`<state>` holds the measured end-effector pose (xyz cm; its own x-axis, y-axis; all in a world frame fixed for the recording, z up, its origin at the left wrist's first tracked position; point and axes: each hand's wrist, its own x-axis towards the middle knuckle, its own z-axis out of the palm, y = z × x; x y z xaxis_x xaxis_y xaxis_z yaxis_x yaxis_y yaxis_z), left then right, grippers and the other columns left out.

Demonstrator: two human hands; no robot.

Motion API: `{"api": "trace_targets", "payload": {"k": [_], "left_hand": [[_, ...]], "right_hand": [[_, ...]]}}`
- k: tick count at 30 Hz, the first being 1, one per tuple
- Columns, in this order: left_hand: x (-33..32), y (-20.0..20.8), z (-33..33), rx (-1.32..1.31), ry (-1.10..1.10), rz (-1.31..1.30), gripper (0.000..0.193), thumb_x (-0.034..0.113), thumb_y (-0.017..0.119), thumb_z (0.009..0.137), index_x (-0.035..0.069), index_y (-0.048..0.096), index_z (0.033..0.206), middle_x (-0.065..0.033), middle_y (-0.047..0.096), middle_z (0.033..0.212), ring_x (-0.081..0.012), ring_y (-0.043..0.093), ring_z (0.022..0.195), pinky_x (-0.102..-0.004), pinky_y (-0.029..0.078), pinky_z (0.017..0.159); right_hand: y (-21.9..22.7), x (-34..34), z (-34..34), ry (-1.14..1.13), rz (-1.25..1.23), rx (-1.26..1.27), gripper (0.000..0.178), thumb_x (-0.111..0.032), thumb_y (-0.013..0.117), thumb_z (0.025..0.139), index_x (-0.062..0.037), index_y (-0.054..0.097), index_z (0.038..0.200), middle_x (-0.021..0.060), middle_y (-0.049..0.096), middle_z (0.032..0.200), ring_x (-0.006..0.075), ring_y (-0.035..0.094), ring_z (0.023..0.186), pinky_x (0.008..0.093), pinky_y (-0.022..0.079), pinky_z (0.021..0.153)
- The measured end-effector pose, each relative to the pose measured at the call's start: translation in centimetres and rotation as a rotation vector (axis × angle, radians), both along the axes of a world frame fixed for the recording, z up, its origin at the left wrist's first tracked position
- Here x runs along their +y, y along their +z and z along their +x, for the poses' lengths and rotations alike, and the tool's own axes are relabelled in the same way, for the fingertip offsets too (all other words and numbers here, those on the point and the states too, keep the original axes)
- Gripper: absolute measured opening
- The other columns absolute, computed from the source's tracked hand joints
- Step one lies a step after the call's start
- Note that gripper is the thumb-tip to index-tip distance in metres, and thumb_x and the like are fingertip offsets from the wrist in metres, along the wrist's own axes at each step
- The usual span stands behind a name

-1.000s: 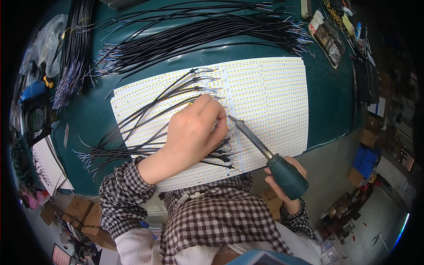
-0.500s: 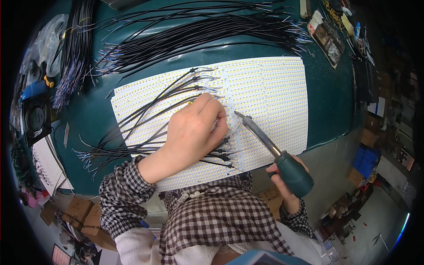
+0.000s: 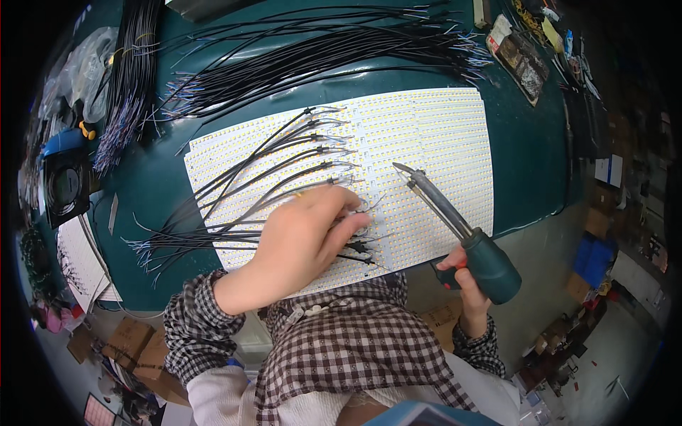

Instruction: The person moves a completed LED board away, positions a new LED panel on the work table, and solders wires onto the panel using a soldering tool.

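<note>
A white LED panel (image 3: pixel 440 142), dotted with rows of small yellow chips, lies on the green table. Over its left half run several black cables (image 3: pixel 298 154), their thin stripped wires reaching a strip down the panel's middle. My left hand (image 3: pixel 302 227) bends over the lower cables, thumb and fingers pinched at the wire end of one cable; the fingers hide much of it. In my right hand (image 3: pixel 469 284) is a dark green pistol-grip soldering iron (image 3: pixel 490 266). Its tip points up-left, over the panel just right of the middle strip.
A bundle of black cables (image 3: pixel 312 60) lies behind the panel, and another cable bundle (image 3: pixel 131 85) at the far left. A dirty tray (image 3: pixel 522 64) sits at the far right. Left are a black fan-like device (image 3: pixel 67 183) and papers (image 3: pixel 82 263).
My left hand has moved down the panel toward lower cables, uncovering wire ends above. The soldering iron has shifted right, its tip farther from my left hand.
</note>
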<state>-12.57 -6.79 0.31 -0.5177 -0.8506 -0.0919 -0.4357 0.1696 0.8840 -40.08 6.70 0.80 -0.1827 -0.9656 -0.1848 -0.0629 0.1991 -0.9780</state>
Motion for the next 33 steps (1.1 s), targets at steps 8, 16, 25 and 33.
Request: {"api": "trace_targets", "payload": {"k": [8, 16, 25, 33], "left_hand": [[-0.1, 0.6, -0.3, 0.036, 0.003, 0.142, 0.011, 0.007, 0.068, 0.09, 0.004, 0.064, 0.1, -0.0139, 0.068, 0.087, -0.0337, 0.068, 0.076, -0.0399, 0.053, 0.065], [-0.6, 0.8, -0.4, -0.104, 0.046, -0.224, 0.015, 0.002, 0.067, 0.089, 0.004, 0.062, 0.104, -0.014, 0.062, 0.089, -0.0339, 0.065, 0.076, -0.0404, 0.051, 0.063], [-1.0, -0.7, -1.4, -0.018, 0.034, -0.259, 0.013, 0.0, 0.073, 0.085, 0.002, 0.064, 0.093, -0.01, 0.061, 0.084, -0.0253, 0.063, 0.069, -0.0336, 0.05, 0.059], [-0.8, -1.4, -1.6, -0.047, 0.071, -0.154, 0.012, 0.001, 0.072, 0.082, 0.004, 0.062, 0.088, -0.008, 0.061, 0.082, -0.0222, 0.062, 0.069, -0.0324, 0.049, 0.059]], "right_hand": [[0.2, 0.5, -0.4, 0.034, 0.068, 0.061, 0.03, -0.02, 0.063, 0.092, 0.0081, 0.062, 0.104, 0.0161, 0.065, 0.089, 0.0247, 0.064, 0.08, 0.0374, 0.054, 0.076], [0.3, 0.7, -0.7, 0.038, 0.11, 0.07, 0.031, -0.021, 0.063, 0.092, 0.0083, 0.062, 0.103, 0.0168, 0.066, 0.087, 0.024, 0.064, 0.078, 0.0362, 0.052, 0.074], [-0.3, 1.0, -0.7, 0.016, -0.023, 0.042, 0.036, -0.019, 0.08, 0.085, 0.005, 0.066, 0.108, 0.012, 0.072, 0.087, 0.018, 0.07, 0.074, 0.0282, 0.056, 0.066], [0.0, 1.3, -0.1, -0.073, 0.066, -0.101, 0.044, -0.014, 0.084, 0.083, 0.0071, 0.063, 0.115, 0.016, 0.073, 0.095, 0.0189, 0.072, 0.082, 0.0311, 0.062, 0.074]]}}
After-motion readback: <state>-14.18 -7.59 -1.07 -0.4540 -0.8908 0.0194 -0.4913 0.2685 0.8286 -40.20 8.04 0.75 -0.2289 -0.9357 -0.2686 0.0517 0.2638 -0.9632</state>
